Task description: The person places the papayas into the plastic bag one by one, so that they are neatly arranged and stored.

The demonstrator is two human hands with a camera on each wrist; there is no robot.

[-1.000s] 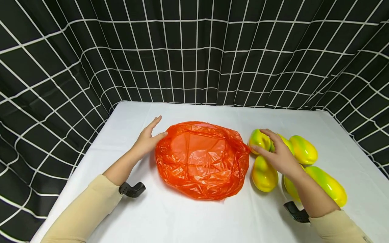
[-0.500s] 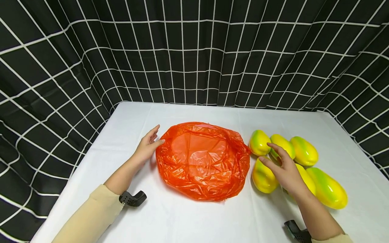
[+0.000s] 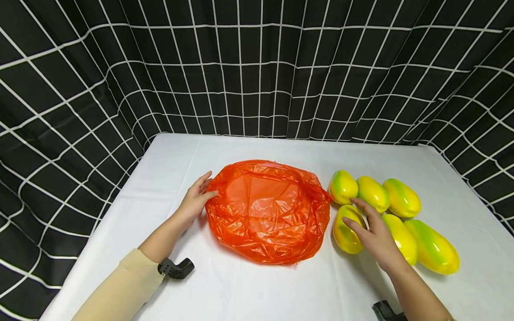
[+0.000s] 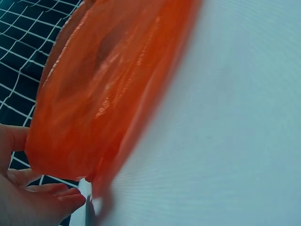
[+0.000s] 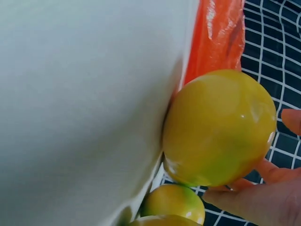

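A red plastic bag (image 3: pixel 269 209), its mouth spread wide, lies mid-table in the head view. My left hand (image 3: pixel 196 198) is at its left rim, thumb at the edge and fingers loosely bent outside; in the left wrist view that hand (image 4: pixel 35 193) touches the bag (image 4: pixel 108 89) without a visible pinch. Right of the bag lie several glossy yellow-green mangoes. Over the nearest mango (image 3: pixel 346 234) my right hand (image 3: pixel 375 236) hovers with thumb and fingers spread. The right wrist view has this mango (image 5: pixel 218 129) large beside the right hand (image 5: pixel 268 193); contact is unclear.
Other mangoes stand close around: one at the bag's right rim (image 3: pixel 343 187), two at the back, including a mango (image 3: pixel 401 198) farthest right, and a long mango (image 3: pixel 433 247) by the right forearm. A white cloth covers the table (image 3: pixel 241 290). Black gridded curtain (image 3: pixel 261 67) encloses it.
My right hand has drawn back toward me from the rear mangoes to above the front one. My left hand has slid slightly nearer along the bag's left rim. Bag and mangoes stay put.
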